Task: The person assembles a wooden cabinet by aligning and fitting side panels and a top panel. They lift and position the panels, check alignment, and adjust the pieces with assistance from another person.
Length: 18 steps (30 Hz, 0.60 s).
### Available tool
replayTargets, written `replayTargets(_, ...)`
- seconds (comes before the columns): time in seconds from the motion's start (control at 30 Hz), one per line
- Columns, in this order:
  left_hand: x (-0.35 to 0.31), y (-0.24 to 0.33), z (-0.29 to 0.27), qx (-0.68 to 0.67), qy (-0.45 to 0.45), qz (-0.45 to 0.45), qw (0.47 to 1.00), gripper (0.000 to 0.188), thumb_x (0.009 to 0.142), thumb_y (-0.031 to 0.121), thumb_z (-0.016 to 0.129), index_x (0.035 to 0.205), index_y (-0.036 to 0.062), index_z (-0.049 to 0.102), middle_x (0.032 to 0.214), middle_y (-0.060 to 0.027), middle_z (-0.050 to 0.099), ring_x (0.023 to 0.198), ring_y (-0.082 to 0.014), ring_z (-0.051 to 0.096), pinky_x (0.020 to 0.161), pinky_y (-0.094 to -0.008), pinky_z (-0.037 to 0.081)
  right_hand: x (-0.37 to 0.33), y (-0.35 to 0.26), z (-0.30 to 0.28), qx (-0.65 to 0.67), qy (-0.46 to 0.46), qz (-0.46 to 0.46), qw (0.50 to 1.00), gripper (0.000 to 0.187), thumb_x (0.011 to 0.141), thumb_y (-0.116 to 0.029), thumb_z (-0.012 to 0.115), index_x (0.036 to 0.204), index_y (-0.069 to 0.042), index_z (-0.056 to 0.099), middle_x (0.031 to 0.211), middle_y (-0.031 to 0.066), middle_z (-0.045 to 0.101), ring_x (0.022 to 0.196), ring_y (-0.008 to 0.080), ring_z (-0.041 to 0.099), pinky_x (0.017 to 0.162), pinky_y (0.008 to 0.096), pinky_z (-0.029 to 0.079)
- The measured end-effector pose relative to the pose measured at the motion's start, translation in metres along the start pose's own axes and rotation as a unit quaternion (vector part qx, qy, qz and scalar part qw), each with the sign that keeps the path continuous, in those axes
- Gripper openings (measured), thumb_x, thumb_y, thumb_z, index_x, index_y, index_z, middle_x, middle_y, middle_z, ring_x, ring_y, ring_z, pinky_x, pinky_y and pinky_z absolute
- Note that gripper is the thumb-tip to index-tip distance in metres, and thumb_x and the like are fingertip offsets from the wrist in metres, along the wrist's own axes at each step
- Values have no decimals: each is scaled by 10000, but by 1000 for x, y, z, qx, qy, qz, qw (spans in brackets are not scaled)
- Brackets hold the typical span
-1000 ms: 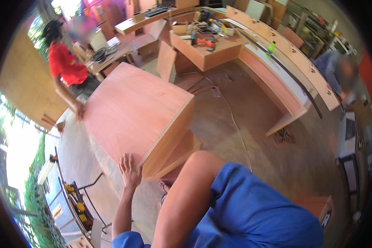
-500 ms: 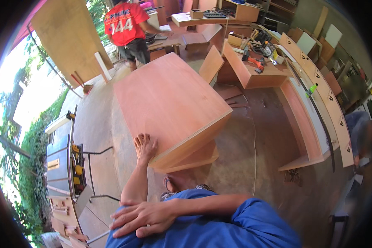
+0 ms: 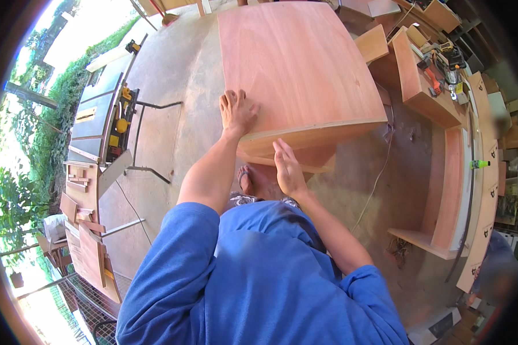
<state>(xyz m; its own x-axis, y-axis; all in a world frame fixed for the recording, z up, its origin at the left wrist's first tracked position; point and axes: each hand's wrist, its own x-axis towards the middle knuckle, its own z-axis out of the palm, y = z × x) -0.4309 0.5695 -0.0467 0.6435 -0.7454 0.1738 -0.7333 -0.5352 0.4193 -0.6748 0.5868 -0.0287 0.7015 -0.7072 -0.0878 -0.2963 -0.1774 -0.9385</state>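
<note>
A large box-like wooden piece with a pinkish plywood top (image 3: pixel 296 69) stands in front of me, its pale near edge toward my body. My left hand (image 3: pixel 239 114) rests on the top by its near left corner, fingers apart and slightly bent. Just in front of the near side is my right hand (image 3: pixel 290 172), fingers stretched out and holding nothing. Its fingertips come close to the near edge; whether they touch cannot be told. Beneath the top, a lower wooden part (image 3: pixel 311 158) shows partly.
At left stands a table saw (image 3: pixel 92 115) on thin metal legs, with wood offcuts (image 3: pixel 77 178) nearby. On the right, a wooden carcass (image 3: pixel 423 95) carries an orange power tool (image 3: pixel 433 80). A cable (image 3: pixel 374 190) crosses the concrete floor. A blurred person (image 3: pixel 498 276) is at far right.
My right hand has left my left upper arm and moved forward to the box's near side. My left hand stays on the top's corner. The view has tilted down, mostly losing the person in red.
</note>
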Motion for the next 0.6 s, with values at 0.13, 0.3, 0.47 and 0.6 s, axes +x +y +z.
replayTargets(0.13, 1, -5, 12, 34, -26, -24, 999, 614, 958, 469, 668, 1404, 62, 560, 1491, -260, 428, 1410, -447, 372, 1241, -549, 285, -22, -88, 11, 130, -94, -211, 964, 607, 1160, -479, 402, 1541, -30, 550, 1591, 212, 518, 1492, 389, 465, 1280, 532, 267)
replayTargets(0.3, 7, -4, 21, 150, -2, 54, 987, 714, 1015, 504, 565, 1563, 55, 480, 1593, -334, 406, 1429, -506, 376, 1259, -592, 259, -12, -165, 32, 98, -212, -446, 864, 553, 1143, -578, 388, 1285, -134, 684, 1369, 109, 655, 1364, 328, 546, 1201, 513, 322)
replayTargets(0.47, 9, 14, 8, 170, -109, 47, 978, 623, 1060, 421, 503, 1566, 60, 475, 1541, -339, 436, 1380, -509, 412, 1234, -585, 293, 42, -110, 35, 102, -151, -358, 916, 436, 1137, -485, 461, 1227, -143, 716, 1250, 81, 698, 1285, 337, 587, 1173, 529, 355)
replayTargets(0.6, 12, 14, 32, 168, -132, 1, 977, 445, 1057, 311, 557, 1415, 47, 532, 1462, -267, 511, 1458, -450, 374, 1228, -567, 298, 67, -74, 32, -38, -19, -358, 933, 439, 1139, -482, 456, 1190, -139, 725, 1169, 84, 724, 1248, 325, 604, 1160, 532, 372)
